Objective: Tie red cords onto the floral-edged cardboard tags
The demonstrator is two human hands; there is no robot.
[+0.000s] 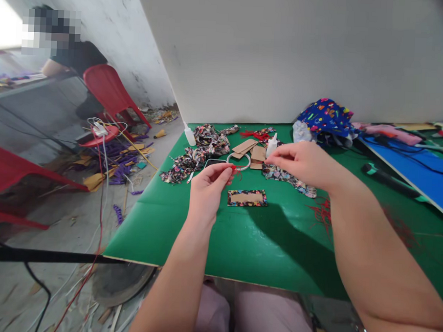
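Left hand [208, 187] pinching a red thread [235, 170] just behind the fabric-edged card [247, 198], right hand [298, 162] behind and right of the card, fingertips pinched together, anything between them too small to tell, white ring [238, 161] behind the card, green table [204, 234] under it
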